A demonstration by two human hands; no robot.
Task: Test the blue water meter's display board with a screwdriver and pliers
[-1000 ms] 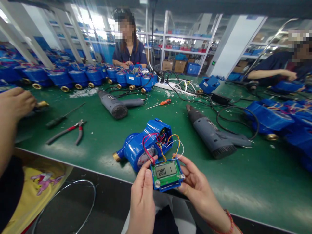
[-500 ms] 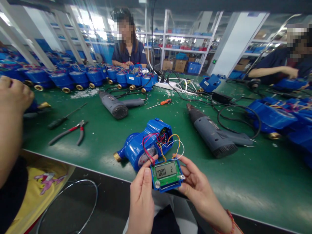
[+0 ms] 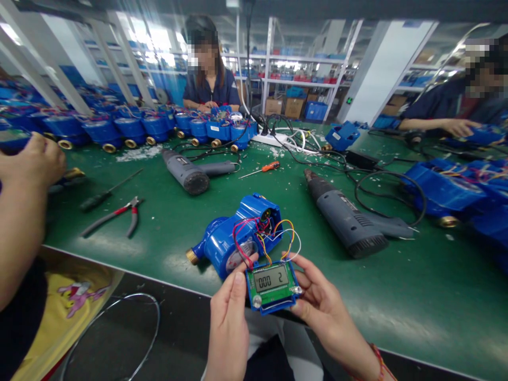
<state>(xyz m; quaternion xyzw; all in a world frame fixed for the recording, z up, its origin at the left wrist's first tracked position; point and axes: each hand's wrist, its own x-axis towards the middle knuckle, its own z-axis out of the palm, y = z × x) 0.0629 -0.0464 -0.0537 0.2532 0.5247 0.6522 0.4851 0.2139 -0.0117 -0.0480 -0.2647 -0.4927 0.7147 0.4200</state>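
Holding the circuit board (image 3: 273, 286) between both hands, you are clamping your left hand (image 3: 229, 323) and right hand (image 3: 323, 307) on its edges, wires (image 3: 265, 238) trailing to the blue meter (image 3: 234, 238) on the table (image 3: 166, 227).

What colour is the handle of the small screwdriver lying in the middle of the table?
Orange, on the small screwdriver lying on the green table; the head view shows it.

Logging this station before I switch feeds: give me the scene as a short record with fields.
left hand: left hand grips the left edge of the display board
right hand: right hand grips the board's right edge
display: reads 000 2
wires: coloured wires run from board to blue meter
meter: lies on the green table, near its front edge
nearby: pliers, two grey power tools, orange screwdriver
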